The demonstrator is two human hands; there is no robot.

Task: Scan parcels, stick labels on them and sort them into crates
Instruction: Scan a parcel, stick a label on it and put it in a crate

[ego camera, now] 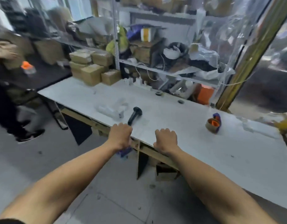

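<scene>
— Hands?
— Both out front at the near edge of the white worktop (180, 120). Left hand (121, 135) knuckles up, fingers curled down over the edge, right by the butt of the black scanner (135, 114); touching it or not, cannot tell. Something purple and blurred (124, 151) just under that hand; held or not, cannot tell. Right hand (165, 139) also knuckles up, fingers curled onto the worktop edge, holding nothing visible.
— Scanner lying where?
— Flat on the worktop, handle toward the left hand, head pointing away.
— Parcels?
— Clear plastic bags (112, 109), blurred, just left of the scanner. Stack of brown cardboard boxes (92, 68) at the far left end of the worktop, against the metal shelves (155, 46).
— Anything else on top?
— Roll of brown tape with an orange and purple dispenser (213, 124), well to the right of the right hand. White power strip (142, 85) along the far edge.
— Off the worktop?
— Another person (11, 94) in dark clothes, far left, blurred. Grey floor (42, 159) below.
</scene>
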